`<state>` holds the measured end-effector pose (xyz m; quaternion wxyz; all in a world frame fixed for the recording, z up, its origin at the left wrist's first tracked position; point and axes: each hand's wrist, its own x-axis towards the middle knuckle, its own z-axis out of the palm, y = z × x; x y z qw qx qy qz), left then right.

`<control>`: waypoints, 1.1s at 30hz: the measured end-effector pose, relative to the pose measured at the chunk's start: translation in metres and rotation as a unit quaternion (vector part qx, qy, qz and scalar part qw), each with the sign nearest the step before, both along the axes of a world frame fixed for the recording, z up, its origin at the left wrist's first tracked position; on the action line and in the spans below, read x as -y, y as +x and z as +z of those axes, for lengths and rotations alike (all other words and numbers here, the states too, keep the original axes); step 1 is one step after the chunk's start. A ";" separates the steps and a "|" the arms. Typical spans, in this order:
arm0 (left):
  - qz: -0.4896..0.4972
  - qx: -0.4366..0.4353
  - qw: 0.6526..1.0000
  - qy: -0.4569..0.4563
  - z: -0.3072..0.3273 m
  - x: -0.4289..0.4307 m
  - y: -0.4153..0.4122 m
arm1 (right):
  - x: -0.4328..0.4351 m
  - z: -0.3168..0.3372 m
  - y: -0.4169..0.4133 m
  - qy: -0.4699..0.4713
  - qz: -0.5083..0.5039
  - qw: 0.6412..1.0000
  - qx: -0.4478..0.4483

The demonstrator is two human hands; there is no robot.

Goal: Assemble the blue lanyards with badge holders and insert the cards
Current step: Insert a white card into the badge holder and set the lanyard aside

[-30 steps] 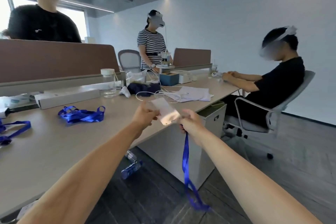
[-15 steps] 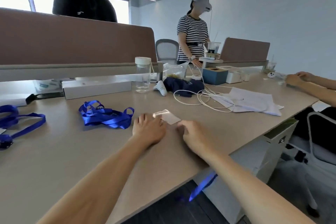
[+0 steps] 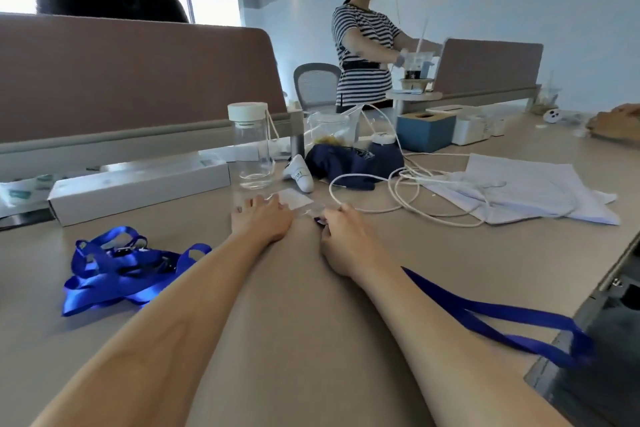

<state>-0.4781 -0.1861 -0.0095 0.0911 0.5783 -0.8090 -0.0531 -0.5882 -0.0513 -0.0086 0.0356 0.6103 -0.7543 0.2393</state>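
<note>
A clear badge holder with a white card (image 3: 297, 199) lies flat on the beige table (image 3: 294, 305), just in front of a glass bottle. My left hand (image 3: 260, 218) rests on the table with its fingertips touching the holder's left edge. My right hand (image 3: 346, 236) is curled at the holder's near right end, pinching the clip end of a blue lanyard (image 3: 502, 317). That lanyard trails from under my right forearm across the table, and its loop hangs over the right edge. A heap of loose blue lanyards (image 3: 117, 269) lies to the left of my left arm.
Behind my hands stand a clear bottle with a white lid (image 3: 251, 146), a long white box (image 3: 138, 184), a dark blue pouch (image 3: 349, 163), coiled white cables (image 3: 398, 194) and white paper sheets (image 3: 530, 191). Other people work across the table and at far right.
Both hands carried the badge holder from beyond the table's edge onto the table and further in toward the bottle. The lanyard that hung down now lies mostly on the tabletop.
</note>
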 end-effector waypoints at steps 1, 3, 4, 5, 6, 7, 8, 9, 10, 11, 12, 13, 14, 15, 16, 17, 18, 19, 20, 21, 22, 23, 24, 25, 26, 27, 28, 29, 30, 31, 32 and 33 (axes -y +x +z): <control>0.002 0.001 1.000 -0.002 0.000 0.002 -0.001 | 0.001 0.000 0.001 0.006 0.004 1.000 -0.005; -0.002 -0.003 1.000 -0.010 0.001 0.004 -0.003 | 0.003 0.002 0.002 0.017 0.002 1.000 -0.014; -0.003 -0.009 1.000 -0.010 0.001 0.005 -0.003 | 0.002 0.003 0.004 0.016 -0.004 1.000 -0.017; -0.002 -0.022 1.000 -0.016 0.002 0.006 -0.004 | 0.000 0.003 0.004 0.008 -0.009 1.000 -0.018; -0.004 -0.038 0.999 -0.034 0.001 0.007 -0.004 | -0.002 0.003 0.005 -0.003 -0.010 1.000 -0.021; -0.013 -0.051 0.996 -0.072 0.000 0.008 -0.003 | -0.004 0.004 0.007 -0.012 -0.007 1.000 -0.025; -0.035 -0.061 0.991 -0.118 -0.002 0.008 -0.003 | -0.008 0.005 0.008 -0.016 0.000 0.999 -0.029; -0.064 -0.063 0.985 -0.144 -0.003 0.005 -0.002 | -0.010 0.005 0.010 -0.017 0.009 0.999 -0.031; -0.096 -0.072 0.982 -0.148 -0.004 0.001 -0.001 | -0.012 0.006 0.011 -0.018 0.016 0.999 -0.029; -0.124 -0.084 0.981 -0.127 -0.007 -0.003 0.000 | -0.012 0.007 0.011 -0.021 0.018 0.999 -0.024; -0.144 -0.096 0.979 -0.104 -0.009 -0.005 0.001 | -0.012 0.008 0.012 -0.024 0.018 0.999 -0.020; -0.152 -0.102 0.980 -0.084 -0.010 -0.008 0.002 | -0.013 0.009 0.012 -0.028 0.017 0.999 -0.017; -0.151 -0.107 0.980 -0.072 -0.011 -0.007 0.003 | -0.014 0.009 0.012 -0.030 0.016 0.999 -0.016; -0.140 -0.105 0.983 -0.060 -0.010 -0.008 0.004 | -0.016 0.008 0.012 -0.031 0.016 0.999 -0.017; -0.125 -0.096 0.986 -0.052 -0.009 -0.008 0.004 | -0.019 0.007 0.012 -0.030 0.017 0.999 -0.021; -0.109 -0.084 0.989 -0.046 -0.006 -0.010 0.003 | -0.022 0.006 0.012 -0.029 0.018 0.999 -0.026; -0.102 -0.075 0.991 -0.046 -0.005 -0.009 0.002 | -0.026 0.005 0.013 -0.027 0.019 0.999 -0.027; -0.100 -0.068 0.992 -0.045 -0.004 -0.011 0.001 | -0.031 0.004 0.014 -0.026 0.016 0.999 -0.026; -0.103 -0.067 0.991 -0.045 -0.004 -0.010 0.001 | -0.036 0.003 0.015 -0.026 0.009 0.999 -0.025; -0.106 -0.068 0.991 -0.040 -0.004 -0.009 0.001 | -0.042 0.002 0.017 -0.026 -0.001 0.999 -0.028; -0.108 -0.071 0.991 -0.037 -0.006 -0.007 0.002 | -0.047 0.001 0.019 -0.025 -0.013 0.999 -0.032; -0.107 -0.073 0.991 -0.032 -0.006 -0.007 0.003 | -0.054 -0.001 0.021 -0.023 -0.023 0.999 -0.034; -0.108 -0.077 0.991 -0.033 -0.008 -0.007 0.004 | -0.061 -0.002 0.024 -0.021 -0.033 0.999 -0.034; -0.110 -0.076 0.991 -0.032 -0.008 -0.009 0.004 | -0.069 -0.002 0.025 -0.018 -0.042 0.998 -0.032; -0.113 -0.073 0.990 -0.028 -0.008 -0.010 0.004 | -0.077 -0.002 0.027 -0.016 -0.051 0.998 -0.026; -0.115 -0.070 0.991 -0.019 -0.006 -0.012 0.004 | -0.086 -0.001 0.028 -0.013 -0.062 0.998 -0.017; -0.115 -0.068 0.991 -0.006 -0.005 -0.013 0.004 | -0.096 -0.001 0.030 -0.008 -0.073 0.997 -0.006; -0.113 -0.064 0.992 0.004 -0.002 -0.017 0.005 | -0.106 0.000 0.031 -0.003 -0.081 0.997 0.006; -0.108 -0.066 0.992 0.005 -0.002 -0.020 0.008 | -0.117 0.001 0.032 0.002 -0.085 0.996 0.016; -0.101 -0.071 0.992 -0.006 -0.002 -0.027 0.011 | -0.127 0.001 0.033 0.006 -0.088 0.996 0.023; -0.100 -0.083 0.991 -0.030 -0.002 -0.039 0.011 | -0.136 0.001 0.034 0.008 -0.093 0.995 0.028; -0.116 -0.099 0.987 -0.055 -0.002 -0.056 0.010 | -0.141 0.002 0.034 0.013 -0.099 0.994 0.036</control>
